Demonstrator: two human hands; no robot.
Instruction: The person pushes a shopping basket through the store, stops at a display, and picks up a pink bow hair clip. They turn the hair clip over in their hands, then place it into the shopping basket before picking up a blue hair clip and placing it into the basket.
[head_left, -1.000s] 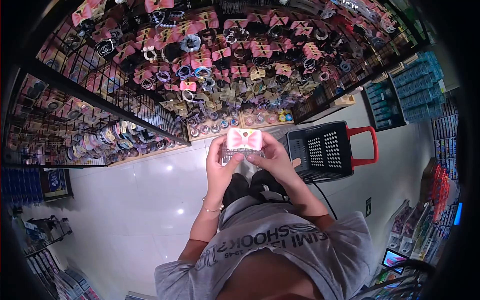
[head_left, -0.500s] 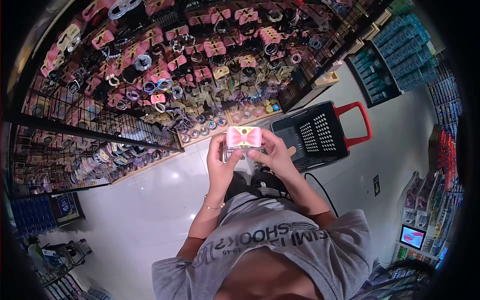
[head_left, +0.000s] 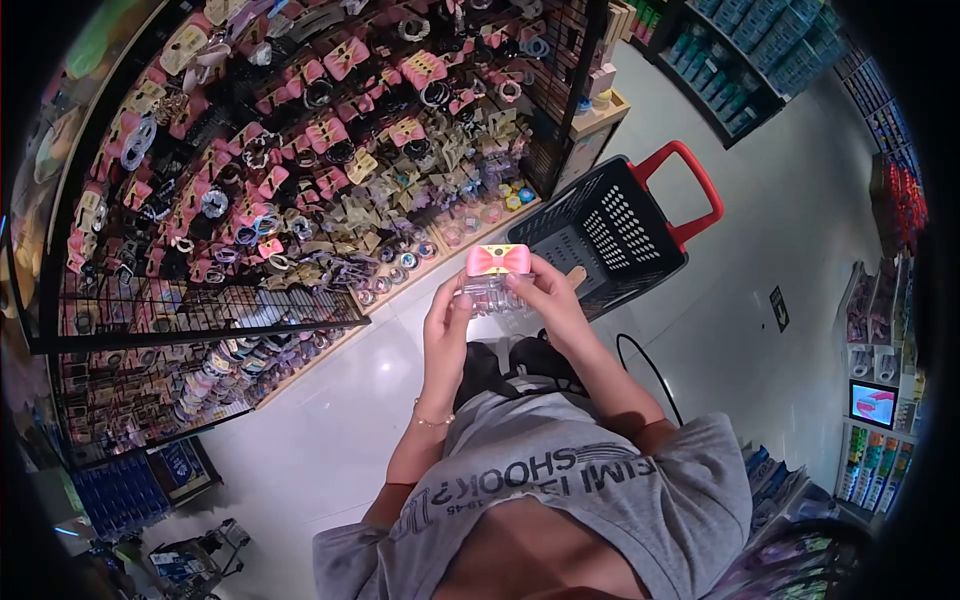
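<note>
Flanking the held pink-bow packet [head_left: 497, 272]: accessory rack [head_left: 300, 150], black basket [head_left: 610, 235]

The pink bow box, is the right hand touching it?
Touching. The head view shows the right hand with its fingers wrapped against the side of the pink bow box, no gap between them.

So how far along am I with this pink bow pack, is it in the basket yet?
Not yet. The pink bow pack is off the display rack and held up by both hands, left hand and right hand. The black basket stands on the floor just beyond, and I cannot see anything in it. Still left: putting the pack in or hanging it back.
</note>
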